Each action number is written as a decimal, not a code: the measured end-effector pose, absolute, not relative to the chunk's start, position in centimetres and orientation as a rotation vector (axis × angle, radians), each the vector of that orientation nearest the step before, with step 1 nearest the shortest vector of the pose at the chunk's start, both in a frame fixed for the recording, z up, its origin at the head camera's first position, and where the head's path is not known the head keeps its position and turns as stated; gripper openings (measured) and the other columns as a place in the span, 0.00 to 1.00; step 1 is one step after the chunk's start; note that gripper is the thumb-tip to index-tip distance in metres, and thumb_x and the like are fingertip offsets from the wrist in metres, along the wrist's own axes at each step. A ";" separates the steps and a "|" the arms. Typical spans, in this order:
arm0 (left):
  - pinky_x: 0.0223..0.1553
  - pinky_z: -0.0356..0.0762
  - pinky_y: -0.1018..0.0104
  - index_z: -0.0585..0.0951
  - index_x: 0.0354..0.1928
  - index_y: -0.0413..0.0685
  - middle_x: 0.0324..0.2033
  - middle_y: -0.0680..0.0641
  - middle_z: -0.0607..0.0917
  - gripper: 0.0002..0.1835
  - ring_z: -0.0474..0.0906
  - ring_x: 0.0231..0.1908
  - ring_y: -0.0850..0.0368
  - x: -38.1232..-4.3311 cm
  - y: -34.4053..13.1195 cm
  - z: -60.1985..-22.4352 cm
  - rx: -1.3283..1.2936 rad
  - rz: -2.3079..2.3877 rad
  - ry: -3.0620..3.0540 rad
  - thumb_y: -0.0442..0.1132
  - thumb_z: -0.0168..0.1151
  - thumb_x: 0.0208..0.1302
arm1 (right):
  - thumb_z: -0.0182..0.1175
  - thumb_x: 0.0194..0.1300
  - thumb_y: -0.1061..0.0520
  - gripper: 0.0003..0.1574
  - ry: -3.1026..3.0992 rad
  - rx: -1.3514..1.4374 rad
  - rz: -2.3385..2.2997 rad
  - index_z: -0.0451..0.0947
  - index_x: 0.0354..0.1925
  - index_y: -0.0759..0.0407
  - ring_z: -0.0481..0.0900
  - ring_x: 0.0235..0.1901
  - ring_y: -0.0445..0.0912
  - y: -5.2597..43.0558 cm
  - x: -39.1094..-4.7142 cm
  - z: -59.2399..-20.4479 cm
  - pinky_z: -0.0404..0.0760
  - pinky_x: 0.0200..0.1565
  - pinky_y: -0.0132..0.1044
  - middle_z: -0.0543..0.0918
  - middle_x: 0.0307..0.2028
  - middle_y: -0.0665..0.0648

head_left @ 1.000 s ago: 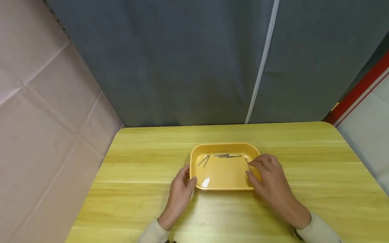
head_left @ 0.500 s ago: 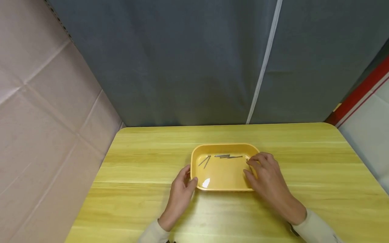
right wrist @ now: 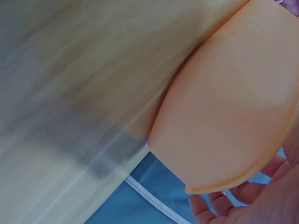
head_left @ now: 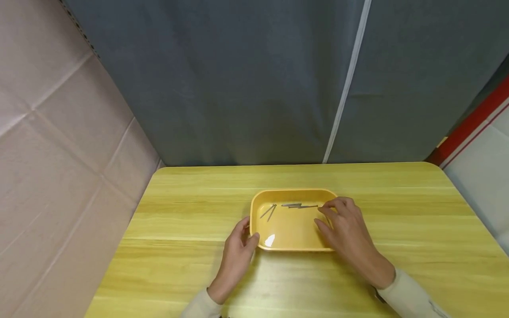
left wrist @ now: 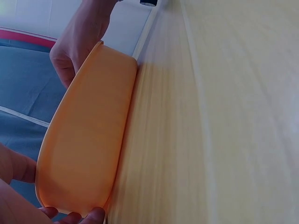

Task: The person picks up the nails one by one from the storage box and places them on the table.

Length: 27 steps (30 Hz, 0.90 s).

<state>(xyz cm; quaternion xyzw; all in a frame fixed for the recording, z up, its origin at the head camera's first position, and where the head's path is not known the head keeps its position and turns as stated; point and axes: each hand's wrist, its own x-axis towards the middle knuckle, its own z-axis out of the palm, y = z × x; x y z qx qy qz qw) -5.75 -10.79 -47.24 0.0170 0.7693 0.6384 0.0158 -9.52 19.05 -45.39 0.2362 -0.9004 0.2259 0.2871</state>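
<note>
My left hand (head_left: 234, 251) grips the left end of a shallow yellow plastic tray (head_left: 294, 249), thumb on the near corner and fingers at the outer side. In the left wrist view, its fingertips (left wrist: 96, 213) curl under the tray's end. Over the right end of the tray hovers my right hand (head_left: 350, 234), its thumb and forefinger parted near the tip of a long nail (head_left: 307, 206). That nail lies with several others along the far side of the tray floor. Two more nails (head_left: 268, 212) form a narrow V at the left. The right hand hides the tray's right end.
The tray stands on a light wood-grain table (head_left: 179, 212). A dark grey curtain (head_left: 238, 88) with a white strip hangs behind the far edge. A pale panelled wall (head_left: 71, 176) rises at the left, and a red-edged white panel (head_left: 485, 154) at the right.
My right hand has shifted slightly left and away from me, covering the single nail that showed beside its fingertips. The left hand keeps its hold on the tray, and the other nails lie unchanged.
</note>
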 end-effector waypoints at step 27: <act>0.58 0.86 0.68 0.68 0.79 0.30 0.68 0.29 0.80 0.30 0.83 0.63 0.37 -5.7 -10.3 -47.2 0.053 2.011 2.362 0.30 0.60 0.80 | 0.88 0.51 0.63 0.20 -2.470 0.629 0.567 0.93 0.42 0.68 0.77 0.45 0.62 18.3 -10.5 -45.4 0.80 0.47 0.54 0.87 0.42 0.64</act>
